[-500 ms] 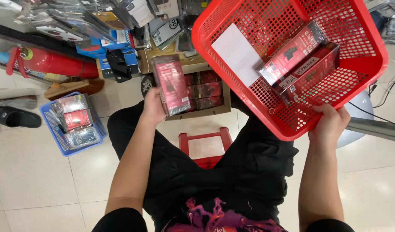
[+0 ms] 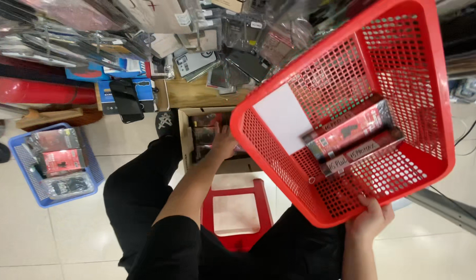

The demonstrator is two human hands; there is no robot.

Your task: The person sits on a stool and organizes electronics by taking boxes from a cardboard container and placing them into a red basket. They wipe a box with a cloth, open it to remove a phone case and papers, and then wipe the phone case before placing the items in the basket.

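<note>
Right hand (image 2: 371,218) grips perforated red plastic basket (image 2: 403,78).

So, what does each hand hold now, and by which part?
The right hand grips the red basket by its near rim. The left hand reaches into the cardboard box of packages; whether it holds one cannot be told.

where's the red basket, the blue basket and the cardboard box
red basket (image 2: 403,67), head view, on its mesh side wall
blue basket (image 2: 21,155), head view, on its left wall
cardboard box (image 2: 184,136), head view, on its left wall
</note>
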